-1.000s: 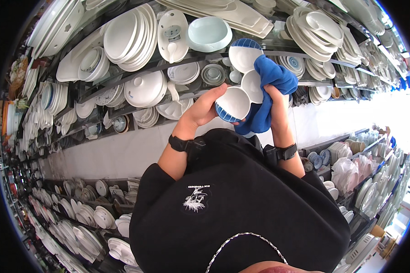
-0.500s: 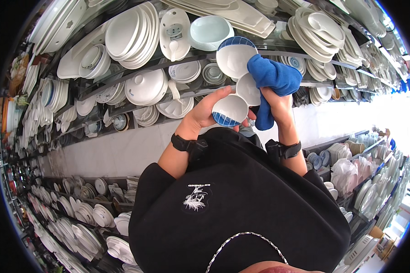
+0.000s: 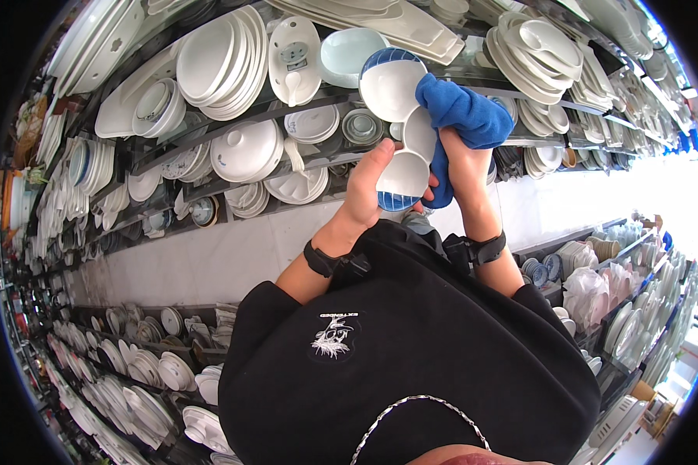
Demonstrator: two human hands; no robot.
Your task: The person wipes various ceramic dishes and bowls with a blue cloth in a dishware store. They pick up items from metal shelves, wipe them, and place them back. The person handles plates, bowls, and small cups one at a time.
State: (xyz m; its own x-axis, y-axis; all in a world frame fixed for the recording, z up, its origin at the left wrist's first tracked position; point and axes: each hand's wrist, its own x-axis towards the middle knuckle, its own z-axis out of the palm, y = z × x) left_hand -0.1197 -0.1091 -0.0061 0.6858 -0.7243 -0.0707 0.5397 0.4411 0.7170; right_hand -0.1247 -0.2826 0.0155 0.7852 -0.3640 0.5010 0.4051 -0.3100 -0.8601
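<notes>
A white dish of three joined round bowls (image 3: 393,89), with blue striped patches at its two ends, is held up before my chest. My left hand (image 3: 367,184) grips the bowl nearest me, thumb along its rim and fingers underneath. A blue cloth (image 3: 473,116) is bunched in my right hand (image 3: 465,161), pressed against the right side of the dish around the middle bowl. The cloth hides most of my right fingers, and one end hangs below that hand.
Ahead, shelves hold stacked oval plates (image 3: 217,62), a lidded white tureen (image 3: 247,149), a pale green bowl (image 3: 354,56) and more plates (image 3: 533,58). Behind me on both sides stand further racks of dishes (image 3: 177,372). A pale floor (image 3: 209,260) runs between them.
The dish has tilted and shifted, its near bowl moving right and its far bowl slightly up and left. My left hand has moved right with it; the right hand and cloth have shifted slightly left and up.
</notes>
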